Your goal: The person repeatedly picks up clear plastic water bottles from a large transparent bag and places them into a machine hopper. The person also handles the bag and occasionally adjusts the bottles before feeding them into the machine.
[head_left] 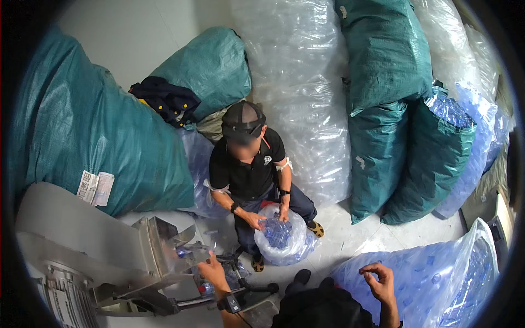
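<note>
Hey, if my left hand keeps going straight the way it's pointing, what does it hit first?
Probably the metal hopper of the grey machine. Your left hand points up-left at its opening, where blue bottles lie. Depth is hard to judge here.

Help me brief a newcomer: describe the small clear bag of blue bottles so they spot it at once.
Start at the seated person in black at the middle of the floor. The bag stands between that person's knees, both their hands in its open top. Unlike the big sacks around, it is small and knee-high.
</note>
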Demonstrator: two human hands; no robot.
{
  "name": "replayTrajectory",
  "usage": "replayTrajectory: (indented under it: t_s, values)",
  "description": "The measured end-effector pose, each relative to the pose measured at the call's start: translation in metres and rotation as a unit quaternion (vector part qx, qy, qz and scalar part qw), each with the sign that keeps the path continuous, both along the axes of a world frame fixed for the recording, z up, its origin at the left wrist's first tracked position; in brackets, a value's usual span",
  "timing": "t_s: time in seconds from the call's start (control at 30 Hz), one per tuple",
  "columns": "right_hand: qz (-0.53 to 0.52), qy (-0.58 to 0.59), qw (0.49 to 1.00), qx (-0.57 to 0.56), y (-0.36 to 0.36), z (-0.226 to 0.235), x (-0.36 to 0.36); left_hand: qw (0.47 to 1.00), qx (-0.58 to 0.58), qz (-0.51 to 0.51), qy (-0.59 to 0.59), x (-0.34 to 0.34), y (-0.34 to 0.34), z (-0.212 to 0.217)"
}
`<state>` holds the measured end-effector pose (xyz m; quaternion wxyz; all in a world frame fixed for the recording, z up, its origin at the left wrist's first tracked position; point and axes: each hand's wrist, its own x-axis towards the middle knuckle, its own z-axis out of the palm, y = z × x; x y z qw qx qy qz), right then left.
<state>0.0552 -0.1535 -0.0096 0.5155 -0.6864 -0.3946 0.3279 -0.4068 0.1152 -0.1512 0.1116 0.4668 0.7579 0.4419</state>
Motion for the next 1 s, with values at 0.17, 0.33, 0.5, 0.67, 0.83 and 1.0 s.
replayTrajectory:
  t_s: [0.17,0.33,0.5,0.67,0.83,1.0]
  values:
    - [-0.005,0.03,0.999,0.023,-0.002,-0.003,0.0,0.929,0.192,0.164,-0.27,-0.075,-0.021,-0.022]
    - [-0.003,0.043,0.998,0.033,0.001,-0.005,-0.003,0.818,0.082,0.115,-0.558,-0.072,-0.055,-0.043]
    - [0.048,-0.056,0.997,0.029,0.001,0.012,-0.004,0.841,-0.207,-0.101,-0.49,0.057,-0.079,-0.049]
    - [0.112,-0.026,0.992,0.052,-0.026,0.062,0.001,0.814,-0.271,-0.478,-0.185,0.214,-0.076,-0.021]
    - [0.075,-0.107,0.962,0.239,-0.074,0.117,-0.007,0.618,-0.15,-0.766,-0.097,0.311,-0.105,0.068]
    - [-0.101,-0.237,0.87,0.421,-0.162,0.162,-0.027,0.437,0.146,-0.884,-0.078,0.391,-0.151,0.174]
